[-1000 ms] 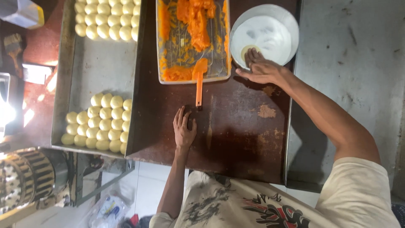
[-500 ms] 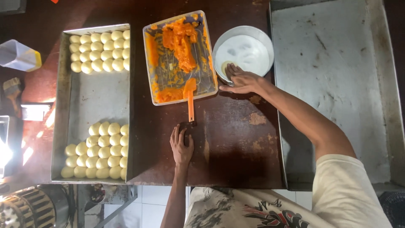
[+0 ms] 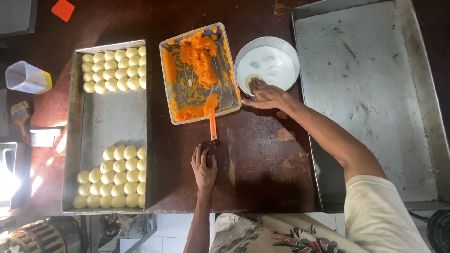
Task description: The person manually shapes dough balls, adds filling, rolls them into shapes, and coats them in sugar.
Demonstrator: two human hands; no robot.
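My left hand (image 3: 204, 168) lies flat on the dark brown table, fingers apart, at the end of an orange spatula (image 3: 212, 117). The spatula's blade rests in a clear rectangular tray (image 3: 199, 72) smeared with orange paste. My right hand (image 3: 266, 95) reaches to the rim of a round white bowl (image 3: 267, 65) holding white flour. Its fingers press on a small flat pale dough piece (image 3: 253, 80) in the bowl.
A metal tray (image 3: 110, 126) on the left holds several pale dough balls at its far and near ends. A large bare metal tray (image 3: 370, 98) sits on the right. A plastic cup (image 3: 27, 77) and a brush (image 3: 21, 115) lie far left.
The view has shifted so the table sits lower in the frame. Both hands stay in much the same places, the right one at the bowl's rim.
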